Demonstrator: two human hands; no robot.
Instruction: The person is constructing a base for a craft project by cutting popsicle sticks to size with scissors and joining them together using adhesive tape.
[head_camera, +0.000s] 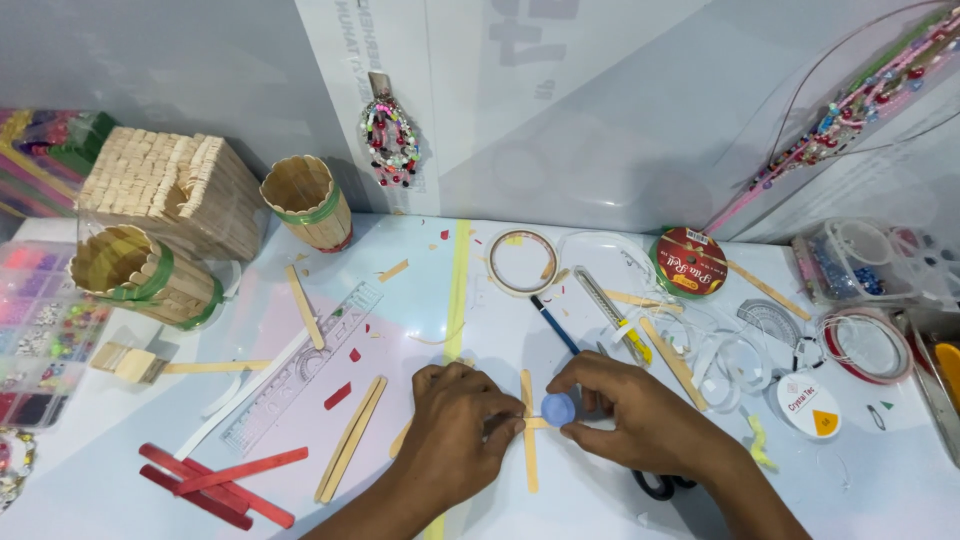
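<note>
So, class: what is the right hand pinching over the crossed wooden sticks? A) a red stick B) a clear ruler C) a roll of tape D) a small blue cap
D: the right hand pinches a small blue cap over the crossed wooden sticks, while the left hand presses them down.

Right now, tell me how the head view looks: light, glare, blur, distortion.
Head view: bright, even light with soft shadows under the hands, left and right; pale glare on the glossy wall panel; centre sharp, the bead box and bead strings at the edges softer; wide-angle bending curves the table edges.
</note>
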